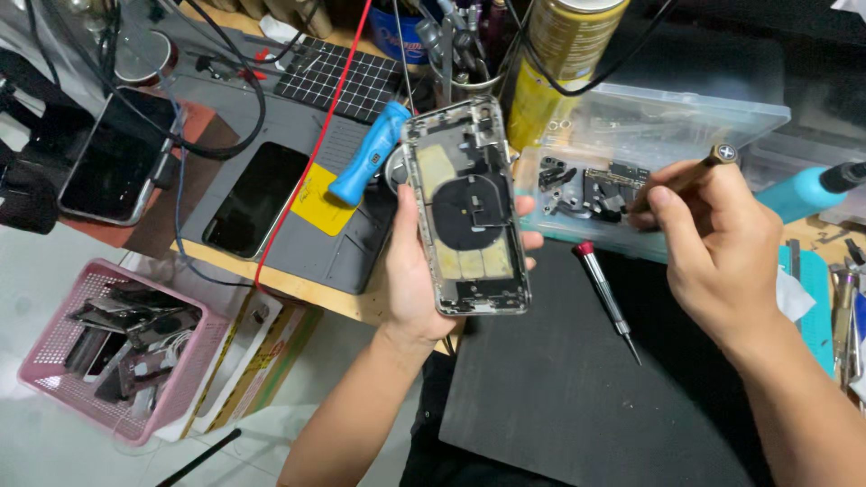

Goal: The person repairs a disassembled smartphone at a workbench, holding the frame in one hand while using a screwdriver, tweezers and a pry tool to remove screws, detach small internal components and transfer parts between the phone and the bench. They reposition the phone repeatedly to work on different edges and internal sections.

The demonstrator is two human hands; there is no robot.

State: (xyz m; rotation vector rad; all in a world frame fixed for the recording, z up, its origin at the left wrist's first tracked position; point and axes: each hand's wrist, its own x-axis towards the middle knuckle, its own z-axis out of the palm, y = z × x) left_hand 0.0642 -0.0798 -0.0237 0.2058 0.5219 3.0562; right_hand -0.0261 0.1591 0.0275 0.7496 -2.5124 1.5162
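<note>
My left hand [417,289] grips the opened silver phone housing [466,207], long axis near-to-far, while my right hand [717,252], to its right, pinches a slim brass-capped screwdriver [695,173] over the clear plastic parts tray [722,117].

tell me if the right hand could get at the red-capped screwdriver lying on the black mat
Probably yes. The red-capped screwdriver lies uncovered on the black mat, just left of the right hand, but that hand already holds a thin tool.

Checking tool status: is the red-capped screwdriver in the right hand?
No, the red-capped screwdriver lies on the dark mat; the right hand holds a bronze-handled tool.
</note>
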